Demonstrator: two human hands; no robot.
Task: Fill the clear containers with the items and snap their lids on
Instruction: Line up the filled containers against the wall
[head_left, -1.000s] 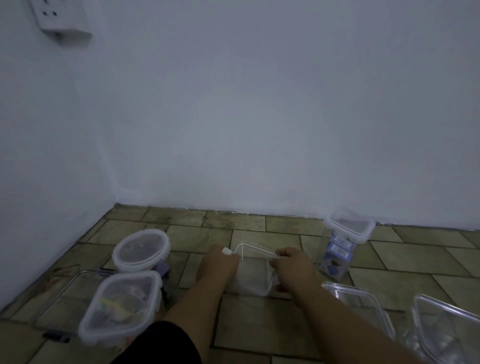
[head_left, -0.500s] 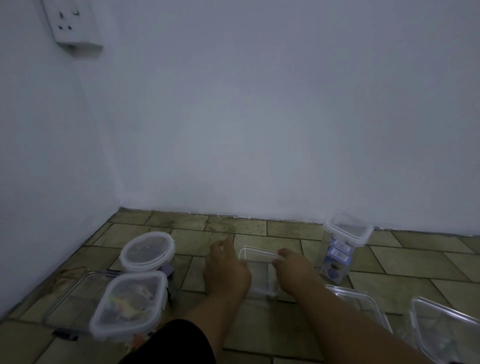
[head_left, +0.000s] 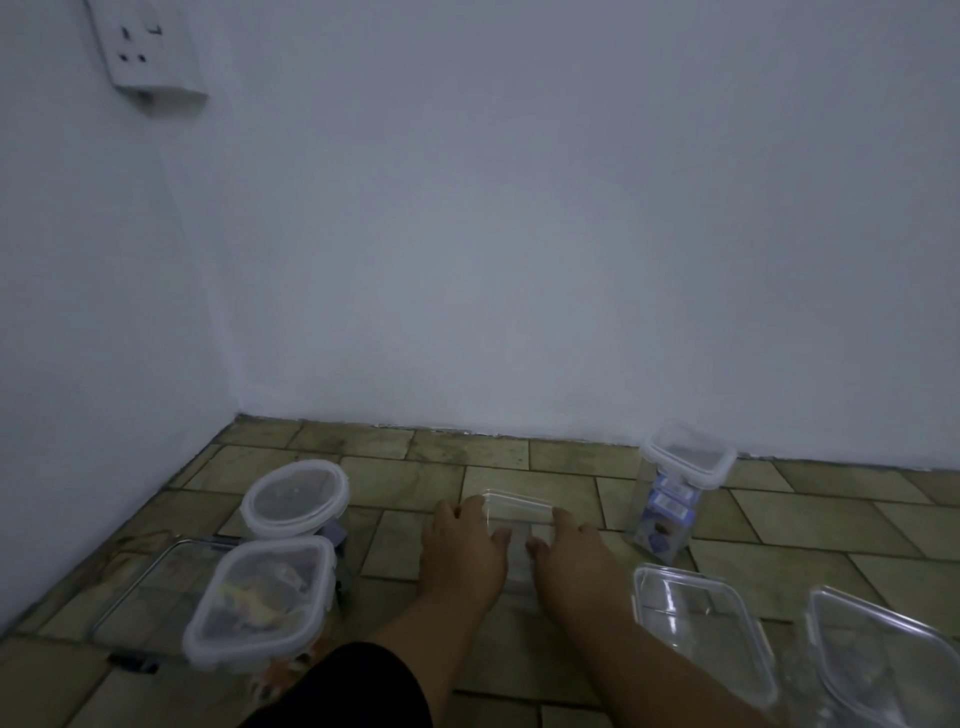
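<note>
While both hands rest on the small clear container on the floor in front of me, I judge the job roughly half done. My left hand lies over its left edge and my right hand over its right, fingers lightly curled and a little apart, pressing down on it rather than pinching; I cannot tell whether a lid sits on it or what is inside. To the left, the round container and the square container beside it both carry lids, with coloured items showing in the square one. The tall container near the wall is lidded too, with items inside. At right, two clear pieces lie near my right forearm, apparently waiting.
</note>
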